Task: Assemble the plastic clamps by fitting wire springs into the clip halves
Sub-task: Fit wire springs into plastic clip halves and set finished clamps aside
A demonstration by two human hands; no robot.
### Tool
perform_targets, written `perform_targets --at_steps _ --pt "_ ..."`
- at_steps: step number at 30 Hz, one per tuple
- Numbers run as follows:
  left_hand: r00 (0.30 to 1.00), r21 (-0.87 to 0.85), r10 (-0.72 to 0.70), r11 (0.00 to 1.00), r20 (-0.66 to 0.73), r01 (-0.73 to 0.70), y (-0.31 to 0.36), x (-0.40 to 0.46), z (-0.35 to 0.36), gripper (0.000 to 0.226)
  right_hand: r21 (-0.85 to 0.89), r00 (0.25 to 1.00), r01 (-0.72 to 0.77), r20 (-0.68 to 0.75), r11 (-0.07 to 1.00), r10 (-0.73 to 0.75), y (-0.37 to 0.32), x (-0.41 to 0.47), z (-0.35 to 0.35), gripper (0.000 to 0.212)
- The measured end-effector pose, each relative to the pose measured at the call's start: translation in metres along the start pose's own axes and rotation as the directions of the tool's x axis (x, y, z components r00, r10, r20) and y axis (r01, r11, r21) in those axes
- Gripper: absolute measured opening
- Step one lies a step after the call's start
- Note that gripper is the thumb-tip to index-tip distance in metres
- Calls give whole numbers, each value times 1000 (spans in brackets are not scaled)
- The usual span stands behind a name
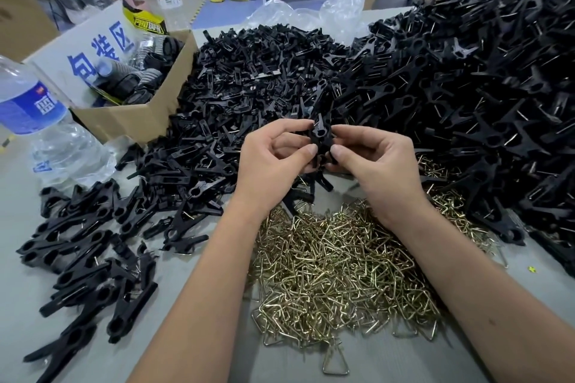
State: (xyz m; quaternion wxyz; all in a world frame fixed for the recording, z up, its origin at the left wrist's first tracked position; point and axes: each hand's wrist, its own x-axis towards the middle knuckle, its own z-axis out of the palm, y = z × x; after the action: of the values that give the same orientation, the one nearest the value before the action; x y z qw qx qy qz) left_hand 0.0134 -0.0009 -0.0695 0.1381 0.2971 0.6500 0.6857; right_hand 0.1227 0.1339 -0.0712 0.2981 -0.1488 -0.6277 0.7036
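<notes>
A black plastic clamp [320, 137] is held upright between both hands above the table's middle. My left hand [273, 155] pinches its left side with thumb and fingers curled round it. My right hand [373, 158] grips its right side the same way. Whether a spring sits in the clamp is hidden by my fingers. Under my forearms lies a heap of brass-coloured wire springs [336, 270]. Loose black clip halves [255, 78] are piled behind my hands. A tall mound of assembled clamps [485, 96] rises at the right.
A group of assembled clamps [90, 258] lies on the grey table at the left. A cardboard box [130, 118] with dark parts stands at the back left, next to a water bottle [37, 115]. Clear plastic bags [311, 15] lie at the far edge.
</notes>
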Motion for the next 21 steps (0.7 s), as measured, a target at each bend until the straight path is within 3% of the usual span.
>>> perform_targets --at_steps 12,21 --pt "1000 14 5 1000 3 -5 0 0 -1 34 -80 998 37 45 996 -34 -1 -1 1 28" --pt "986 -221 -61 971 156 95 12 -1 -18 38 -86 978 11 207 996 7 -10 1 -3 26"
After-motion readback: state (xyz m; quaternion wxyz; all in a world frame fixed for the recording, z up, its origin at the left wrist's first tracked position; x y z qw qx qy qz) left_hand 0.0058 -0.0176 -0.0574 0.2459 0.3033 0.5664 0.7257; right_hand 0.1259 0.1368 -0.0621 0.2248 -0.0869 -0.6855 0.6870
